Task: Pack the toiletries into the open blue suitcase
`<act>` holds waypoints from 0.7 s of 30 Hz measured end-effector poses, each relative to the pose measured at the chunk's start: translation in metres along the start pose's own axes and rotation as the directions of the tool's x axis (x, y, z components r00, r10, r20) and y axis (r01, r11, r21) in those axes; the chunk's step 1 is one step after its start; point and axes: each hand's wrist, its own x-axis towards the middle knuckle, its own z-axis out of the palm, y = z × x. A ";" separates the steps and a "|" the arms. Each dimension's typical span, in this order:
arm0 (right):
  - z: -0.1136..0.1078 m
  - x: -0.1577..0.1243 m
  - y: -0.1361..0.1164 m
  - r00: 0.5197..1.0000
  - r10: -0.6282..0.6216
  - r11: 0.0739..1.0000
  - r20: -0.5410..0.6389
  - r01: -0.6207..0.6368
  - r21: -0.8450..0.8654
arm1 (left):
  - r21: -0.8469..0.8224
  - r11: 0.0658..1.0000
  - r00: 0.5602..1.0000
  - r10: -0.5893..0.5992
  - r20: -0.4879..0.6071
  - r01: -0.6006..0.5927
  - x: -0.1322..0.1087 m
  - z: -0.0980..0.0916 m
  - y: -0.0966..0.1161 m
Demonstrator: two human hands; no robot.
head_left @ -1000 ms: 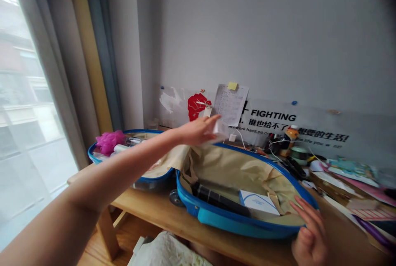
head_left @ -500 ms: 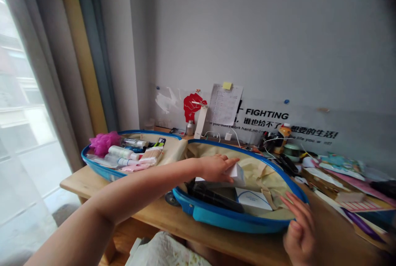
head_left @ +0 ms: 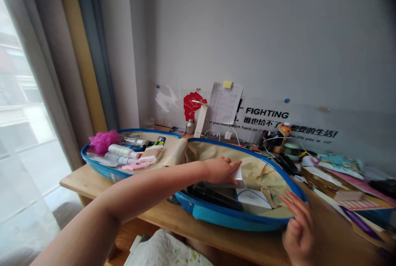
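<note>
A blue suitcase [head_left: 238, 224] lies unfolded on the table, its right half lined in beige cloth. Inside that half, my left hand [head_left: 223, 170] is closed over a white box [head_left: 238, 176] from above; the hand covers much of it. A flat white box with blue lines [head_left: 253, 198] rests on the suitcase floor, beside a long black item [head_left: 215, 196] whose kind I cannot make out. At the right end, my right hand [head_left: 298, 222] has its fingers stretched out against the suitcase rim.
The suitcase's left half holds a pink bath puff [head_left: 104, 142], several bottles [head_left: 120, 150] and a pack of cotton swabs [head_left: 153, 153]. Behind stand a small metallic bottle [head_left: 189, 126] and an orange bottle [head_left: 282, 137]. Papers and cables clutter the table [head_left: 328, 233] at right.
My left hand has shifted slightly right and down with the white box, deeper into the suitcase. My right hand stays at the rim.
</note>
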 end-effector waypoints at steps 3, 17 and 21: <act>0.000 0.000 0.000 1.000 -0.011 1.000 0.001 0.011 0.010 | 0.026 0.999 1.000 0.022 0.015 -0.023 0.000 -0.001 0.004; -0.001 0.003 -0.004 1.000 -0.005 1.000 0.004 0.005 -0.017 | 0.075 0.995 0.996 0.056 0.065 -0.061 0.006 0.001 0.006; -0.002 0.002 -0.003 1.000 -0.003 1.000 0.013 0.003 -0.014 | 0.029 0.998 0.993 0.060 0.104 -0.063 0.009 0.007 0.009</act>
